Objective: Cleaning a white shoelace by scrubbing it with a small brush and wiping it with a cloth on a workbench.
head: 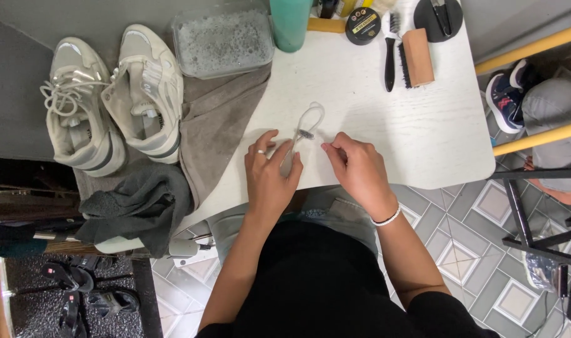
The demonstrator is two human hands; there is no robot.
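white looped shoelace (309,119) between hands

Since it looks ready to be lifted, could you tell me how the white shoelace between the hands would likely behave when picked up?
The white shoelace lies in a soft loop on the white table, so it would probably droop and lose that shape. It looks thin, so likely very light. Pinched by both the left hand and the right hand, it seems unlikely to slip.
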